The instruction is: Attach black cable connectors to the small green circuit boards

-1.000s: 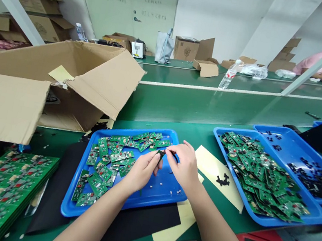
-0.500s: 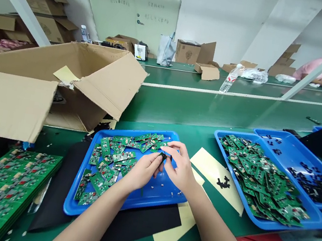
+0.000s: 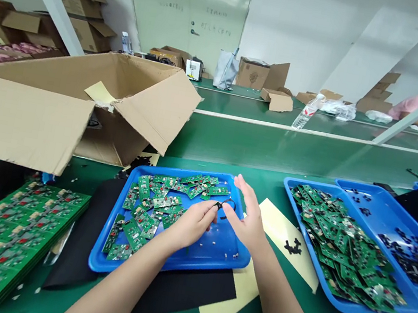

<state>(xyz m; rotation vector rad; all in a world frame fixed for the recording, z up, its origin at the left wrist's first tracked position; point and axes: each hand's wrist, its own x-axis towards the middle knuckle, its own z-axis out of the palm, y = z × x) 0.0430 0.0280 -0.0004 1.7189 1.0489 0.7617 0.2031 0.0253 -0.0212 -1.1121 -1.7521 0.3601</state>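
My left hand [image 3: 197,222] is over the middle of the blue tray [image 3: 95,250], thumb and forefinger pinched on a small black part [image 3: 218,205] mostly hidden by the fingers. A thin black strip [image 3: 230,201] curls from there towards the thumb of my right hand [image 3: 250,218]. My right hand has its fingers stretched up and apart; whether its thumb touches the strip I cannot tell. Beneath, small green circuit boards [image 3: 166,202] lie in the tray's left and back, with several tiny light bits on its right part.
Right of me stand a blue tray heaped with circuit boards [image 3: 343,245] and another with black parts [image 3: 414,255]. Yellow paper [image 3: 278,220] bears a black cut-out piece [image 3: 293,246]. Left are stacked board panels [image 3: 12,240] and an open carton [image 3: 153,103]. A person in pink [image 3: 415,109] sits far right.
My right hand has opened, its fingers lifting away from my left hand. A curled black strip now shows between the hands. The view has shifted slightly left.
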